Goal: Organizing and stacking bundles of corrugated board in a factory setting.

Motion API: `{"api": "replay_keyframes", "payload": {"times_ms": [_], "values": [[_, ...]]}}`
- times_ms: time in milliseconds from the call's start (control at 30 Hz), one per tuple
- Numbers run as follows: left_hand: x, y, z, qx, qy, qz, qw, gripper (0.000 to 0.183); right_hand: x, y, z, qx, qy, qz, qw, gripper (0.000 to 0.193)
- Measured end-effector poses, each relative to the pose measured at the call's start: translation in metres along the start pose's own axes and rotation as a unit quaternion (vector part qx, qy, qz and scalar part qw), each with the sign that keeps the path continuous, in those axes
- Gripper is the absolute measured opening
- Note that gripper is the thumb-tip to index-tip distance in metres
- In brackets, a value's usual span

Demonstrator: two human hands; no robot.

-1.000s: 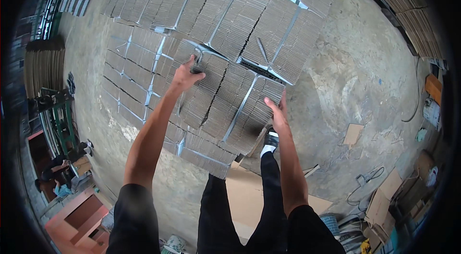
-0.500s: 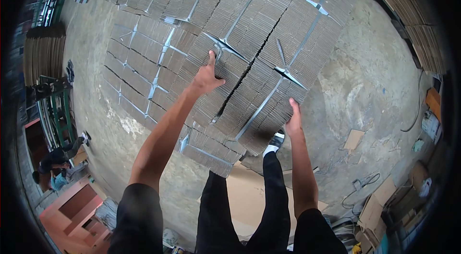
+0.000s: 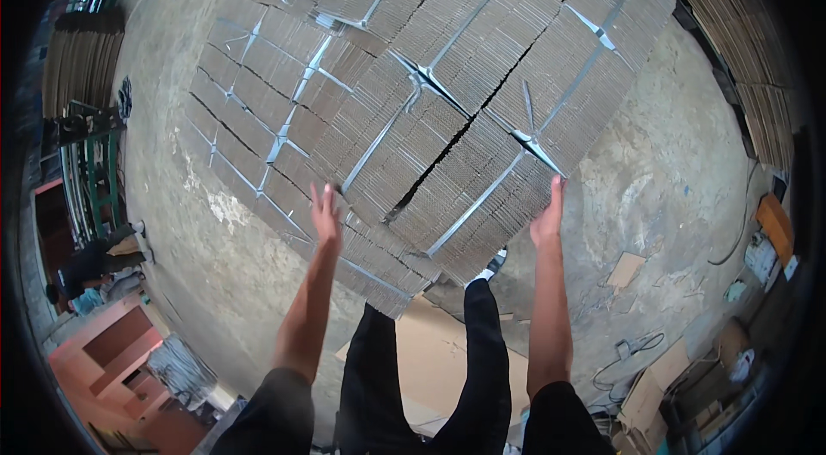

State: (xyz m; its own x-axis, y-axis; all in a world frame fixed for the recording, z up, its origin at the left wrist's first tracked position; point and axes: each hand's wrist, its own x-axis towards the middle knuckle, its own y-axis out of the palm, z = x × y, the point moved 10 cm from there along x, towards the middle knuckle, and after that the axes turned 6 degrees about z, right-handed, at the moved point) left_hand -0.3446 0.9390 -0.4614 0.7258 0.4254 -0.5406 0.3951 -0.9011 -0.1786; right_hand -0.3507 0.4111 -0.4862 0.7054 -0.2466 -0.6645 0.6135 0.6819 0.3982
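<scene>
A large stack of flat cardboard (image 3: 465, 154), edges up and bound in bundles with pale plastic straps (image 3: 477, 201), fills the middle in front of me. My left hand (image 3: 325, 216) is at the near left side of the front bundles, fingers apart and slightly blurred, with nothing visible in it. Against or just beside the right side of the same bundles is my right hand (image 3: 548, 218), fingers stretched out along the edge; its palm side is partly hidden. Lower strapped bundles (image 3: 267, 102) lie to the left of the stack.
Flat brown cardboard (image 3: 430, 352) lies on the concrete floor by my legs. More cardboard stacks stand at the far right (image 3: 740, 33) and far left (image 3: 82, 68). A person (image 3: 95, 270) bends near an orange-red cabinet (image 3: 116, 360). A cable (image 3: 632, 350) and scraps lie at the right.
My left hand has drawn back from the strap on top to the near left side of the bundles. My right hand has risen slightly along the right side. The view has shifted a little.
</scene>
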Motion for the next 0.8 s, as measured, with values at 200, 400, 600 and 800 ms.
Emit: {"api": "replay_keyframes", "payload": {"times_ms": [200, 400, 600, 800], "values": [[-0.019, 0.099, 0.0, -0.198, -0.038, 0.009, 0.979, 0.094, 0.023, -0.014, 0.005, -0.109, 0.071, -0.068, 0.989, 0.088], [-0.024, 0.101, -0.011, -0.194, -0.035, 0.031, 0.98, 0.103, 0.023, -0.016, -0.009, -0.099, 0.055, -0.055, 0.992, 0.092], [-0.024, 0.088, 0.0, -0.184, -0.05, 0.002, 0.982, 0.101, 0.003, 0.0, -0.007, -0.07, 0.041, -0.013, 0.997, 0.091], [-0.027, 0.074, 0.028, -0.255, -0.006, 0.109, 0.961, 0.102, -0.113, -0.022, -0.097, -0.043, 0.001, -0.015, 0.999, 0.089]]}}
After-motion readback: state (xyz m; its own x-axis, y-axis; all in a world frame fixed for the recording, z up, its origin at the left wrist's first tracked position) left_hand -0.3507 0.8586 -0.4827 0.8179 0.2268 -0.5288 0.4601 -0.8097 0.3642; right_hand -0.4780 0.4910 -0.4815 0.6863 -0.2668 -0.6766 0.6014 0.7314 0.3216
